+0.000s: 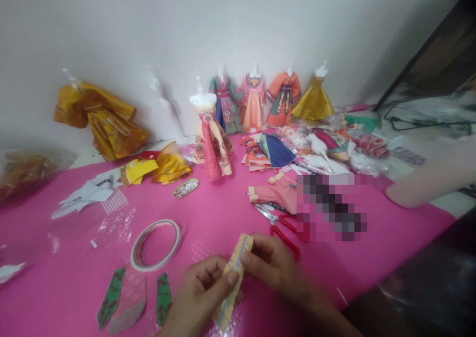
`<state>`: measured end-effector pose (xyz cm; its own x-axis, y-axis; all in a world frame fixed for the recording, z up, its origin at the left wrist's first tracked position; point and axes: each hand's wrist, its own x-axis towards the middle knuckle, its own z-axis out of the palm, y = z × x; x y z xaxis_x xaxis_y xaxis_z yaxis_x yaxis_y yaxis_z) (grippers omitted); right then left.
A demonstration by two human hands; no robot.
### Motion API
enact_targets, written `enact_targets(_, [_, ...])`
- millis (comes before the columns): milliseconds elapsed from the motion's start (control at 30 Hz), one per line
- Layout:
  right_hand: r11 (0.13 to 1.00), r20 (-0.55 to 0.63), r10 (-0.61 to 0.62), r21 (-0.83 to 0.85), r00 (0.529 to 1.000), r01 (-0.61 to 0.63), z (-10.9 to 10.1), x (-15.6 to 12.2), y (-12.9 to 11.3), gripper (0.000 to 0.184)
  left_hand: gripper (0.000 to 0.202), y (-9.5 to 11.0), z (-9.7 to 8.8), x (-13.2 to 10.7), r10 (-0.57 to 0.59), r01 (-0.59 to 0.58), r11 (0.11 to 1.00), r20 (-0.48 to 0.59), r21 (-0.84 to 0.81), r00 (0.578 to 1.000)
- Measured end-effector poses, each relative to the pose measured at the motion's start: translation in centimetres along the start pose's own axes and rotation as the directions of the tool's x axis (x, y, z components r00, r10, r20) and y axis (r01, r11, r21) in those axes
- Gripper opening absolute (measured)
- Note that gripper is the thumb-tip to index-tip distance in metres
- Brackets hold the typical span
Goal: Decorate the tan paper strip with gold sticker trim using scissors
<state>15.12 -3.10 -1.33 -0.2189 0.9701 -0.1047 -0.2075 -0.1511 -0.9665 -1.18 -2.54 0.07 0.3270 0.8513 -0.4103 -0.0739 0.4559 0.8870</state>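
Note:
A narrow yellow patterned fabric strip [237, 261] with a pale blue-grey line along its length runs slantwise between my hands. Near its middle, my left hand [208, 285] pinches it, thumb on top. My right hand [273, 265] grips the upper end between thumb and fingers. To the left lies a roll of white tape [136, 250]. Below the roll are two green patterned fabric pieces [111, 297] and a sheer pale piece [130, 297] between them. Red-handled scissors [284, 237] rest just beyond my right hand.
Several small dress forms in doll gowns stand along the wall, including a pink-and-cream dress [210, 148] and a gold robe [107, 116]. Pink doll clothing [275, 195] and a fabric pile [278, 151] lie at the right. An oval patterned piece [186, 188] sits mid-table on the pink cover [211, 213].

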Motion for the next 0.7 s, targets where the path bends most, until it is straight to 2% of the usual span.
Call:
enact_targets(300, [1.000,-0.021,-0.015,0.010,1.000,0.015,0.06,0.13,0.66,0.030,0.045,-0.40,-0.49,0.13,0.040,-0.041,0.998,0.035,0.037,0.999])
enact_targets(700, [1.000,-0.010,-0.015,-0.004,1.000,0.015,0.15,-0.04,0.31,0.016,0.044,-0.43,-0.54,0.19,0.067,-0.071,0.997,0.072,0.042,0.995])
